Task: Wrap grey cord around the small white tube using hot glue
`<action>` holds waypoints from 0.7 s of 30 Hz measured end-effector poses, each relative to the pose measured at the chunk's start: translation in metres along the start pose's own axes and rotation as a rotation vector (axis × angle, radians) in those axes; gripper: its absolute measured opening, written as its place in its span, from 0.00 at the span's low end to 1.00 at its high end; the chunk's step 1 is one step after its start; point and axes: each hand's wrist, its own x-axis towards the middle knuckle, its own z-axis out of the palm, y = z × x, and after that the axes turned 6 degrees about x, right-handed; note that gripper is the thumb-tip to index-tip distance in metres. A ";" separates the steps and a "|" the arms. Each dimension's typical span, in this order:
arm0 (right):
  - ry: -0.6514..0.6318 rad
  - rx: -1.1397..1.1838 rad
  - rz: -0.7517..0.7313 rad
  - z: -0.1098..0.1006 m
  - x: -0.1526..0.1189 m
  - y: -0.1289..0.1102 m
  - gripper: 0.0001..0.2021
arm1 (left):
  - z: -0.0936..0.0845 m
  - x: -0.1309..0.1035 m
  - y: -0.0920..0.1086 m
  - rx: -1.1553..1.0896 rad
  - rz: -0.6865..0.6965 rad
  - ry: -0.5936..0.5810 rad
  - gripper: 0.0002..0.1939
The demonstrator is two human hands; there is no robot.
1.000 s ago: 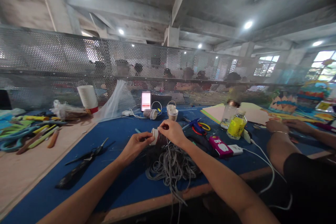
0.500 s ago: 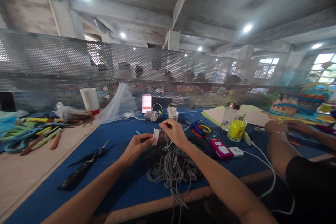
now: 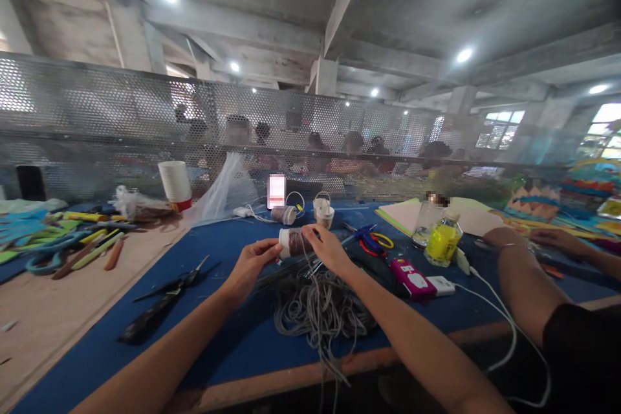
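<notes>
My left hand [image 3: 255, 263] pinches the white left end of a spool [image 3: 297, 242] wound with brownish thread. The fingers of my right hand [image 3: 326, 247] are closed at the spool's right end, on its thread. A grey strand hangs from the spool to a loose heap of grey cord [image 3: 323, 314] below, part of which drops over the table's front edge. A second wound spool [image 3: 283, 215] lies on its side behind, near a lit phone [image 3: 276, 191] standing upright. White paper cups [image 3: 323, 212] stand just beyond my right hand.
Black-handled scissors [image 3: 167, 304] lie left. Blue pliers [image 3: 363, 235], a magenta box [image 3: 412, 279], a yellow bottle [image 3: 443, 240] and a white cable are right. Stacked cups [image 3: 175, 185] stand back left. Another person's arms [image 3: 524, 268] rest at the right.
The spool has turned more level and its thread shows more between my hands. My right hand has shifted slightly right and down. The whole view has moved a little.
</notes>
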 end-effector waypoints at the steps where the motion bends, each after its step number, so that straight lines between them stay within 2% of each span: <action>1: -0.003 0.012 -0.011 0.000 0.000 0.000 0.21 | 0.000 0.000 0.001 -0.015 -0.010 0.004 0.16; 6: 0.044 0.085 -0.116 0.000 -0.001 -0.006 0.19 | -0.003 0.002 0.002 -0.105 -0.050 0.054 0.15; 10: -0.005 0.094 -0.168 -0.001 -0.005 -0.010 0.17 | -0.008 0.007 -0.001 -0.181 -0.070 0.088 0.14; 21: -0.093 0.079 -0.278 -0.001 -0.008 -0.007 0.17 | -0.010 0.010 -0.006 -0.188 -0.090 0.103 0.12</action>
